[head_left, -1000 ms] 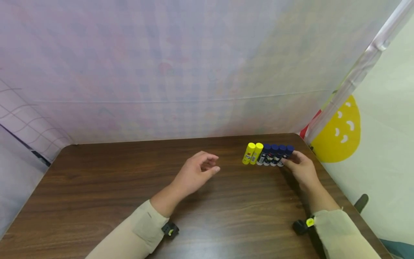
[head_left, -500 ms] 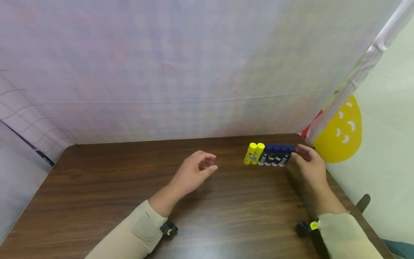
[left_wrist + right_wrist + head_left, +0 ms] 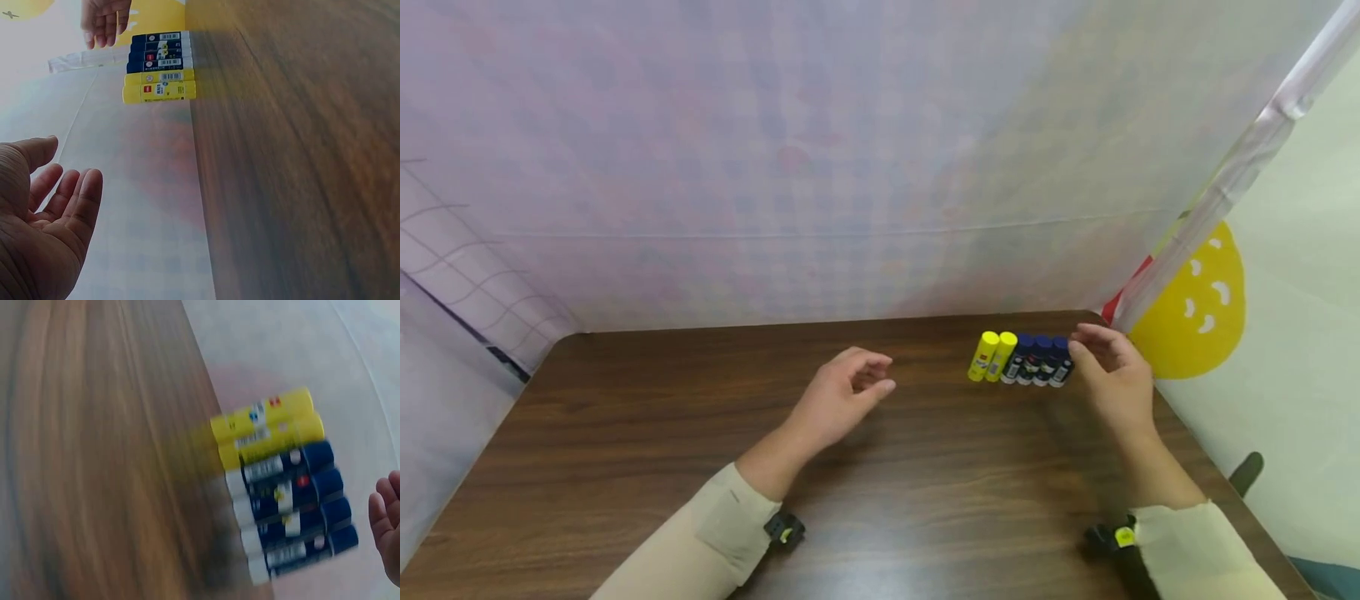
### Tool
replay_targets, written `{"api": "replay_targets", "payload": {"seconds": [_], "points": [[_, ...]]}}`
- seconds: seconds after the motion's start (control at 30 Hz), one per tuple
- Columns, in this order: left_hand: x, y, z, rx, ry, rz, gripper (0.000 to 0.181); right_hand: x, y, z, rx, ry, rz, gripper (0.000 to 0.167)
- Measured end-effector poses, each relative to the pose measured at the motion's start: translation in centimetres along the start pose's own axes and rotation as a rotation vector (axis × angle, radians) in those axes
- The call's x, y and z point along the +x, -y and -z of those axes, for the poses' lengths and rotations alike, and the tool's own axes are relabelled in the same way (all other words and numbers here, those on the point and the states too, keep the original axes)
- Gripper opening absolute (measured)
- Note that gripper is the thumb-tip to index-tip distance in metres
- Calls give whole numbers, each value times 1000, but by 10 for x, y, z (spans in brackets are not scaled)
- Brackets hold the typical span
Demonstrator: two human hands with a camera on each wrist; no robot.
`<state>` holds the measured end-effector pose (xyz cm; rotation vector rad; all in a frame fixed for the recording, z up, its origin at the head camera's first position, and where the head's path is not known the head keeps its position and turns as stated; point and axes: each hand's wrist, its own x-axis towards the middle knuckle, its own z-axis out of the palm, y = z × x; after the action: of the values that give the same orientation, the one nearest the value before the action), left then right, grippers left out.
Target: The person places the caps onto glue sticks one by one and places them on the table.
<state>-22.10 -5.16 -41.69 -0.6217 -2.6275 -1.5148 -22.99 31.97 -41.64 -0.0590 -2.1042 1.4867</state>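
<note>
A row of upright glue sticks stands side by side toward the table's back right. Two yellow glue sticks (image 3: 982, 357) form its left end; several dark blue glue sticks (image 3: 1026, 362) with white bases continue to the right. My right hand (image 3: 1116, 379) hovers just right of the last blue one, its fingers loosely bent and holding nothing. In the right wrist view a gap separates those fingers (image 3: 382, 515) from the blue caps. My left hand (image 3: 835, 398) hangs over the middle of the table, left of the row, relaxed, with nothing in it.
The brown wood-grain table (image 3: 625, 433) reaches back to a pale checked cloth (image 3: 775, 167). On the right hangs a light curtain with a yellow printed shape (image 3: 1195, 317), close beside the table's right edge.
My right hand has let go of the rightmost blue glue stick and drawn off to the right and up. My left hand has drifted slightly left. The row stands as before.
</note>
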Motion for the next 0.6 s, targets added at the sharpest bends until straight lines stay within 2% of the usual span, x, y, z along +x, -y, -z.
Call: {"api": "replay_targets", "payload": {"seconds": [0.13, 0.23, 0.47, 0.6], "points": [[0, 1, 3, 0, -14, -1, 31, -7, 13, -17, -28, 123, 46, 25], [0, 3, 7, 6, -25, 0, 31, -12, 22, -29, -10, 204, 84, 27], [2, 8, 18, 60, -49, -7, 31, -12, 41, -55, 48, 313, 149, 26], [6, 12, 30, 149, -59, -34, 32, -7, 50, -66, -20, 365, 168, 25]]}}
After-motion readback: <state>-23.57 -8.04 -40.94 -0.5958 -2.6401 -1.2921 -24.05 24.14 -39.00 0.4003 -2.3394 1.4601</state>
